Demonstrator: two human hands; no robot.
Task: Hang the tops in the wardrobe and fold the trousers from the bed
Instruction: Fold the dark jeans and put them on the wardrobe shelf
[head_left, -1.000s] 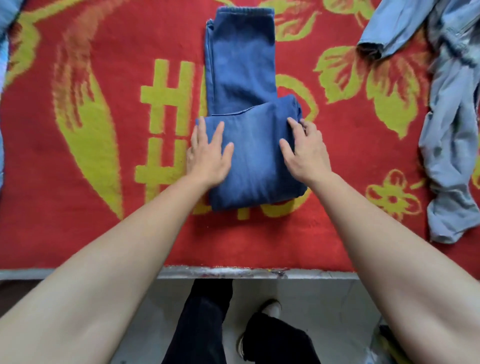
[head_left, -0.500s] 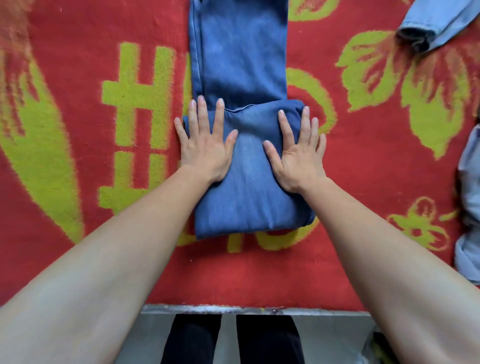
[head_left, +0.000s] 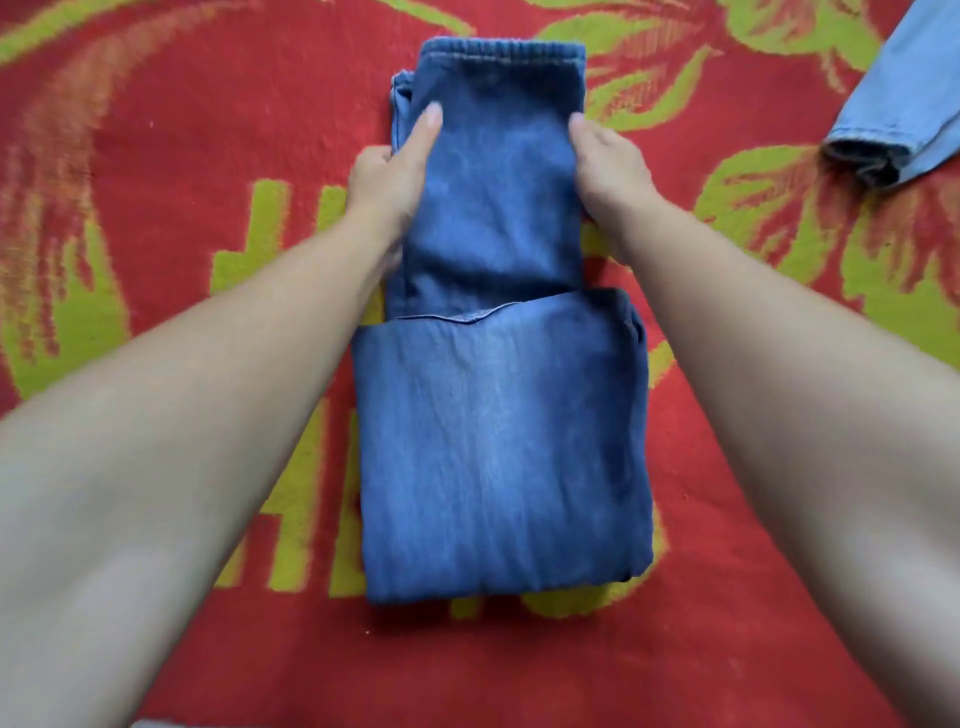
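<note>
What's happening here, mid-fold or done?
Mid-fold. A person is folding blue jeans laid flat on a red and green blanket. The leg end is already folded up over the middle. The left hand and right hand each grip a side edge of the upper half, just below the elastic waistband. A light denim garment lies untouched at the far right.
</note>
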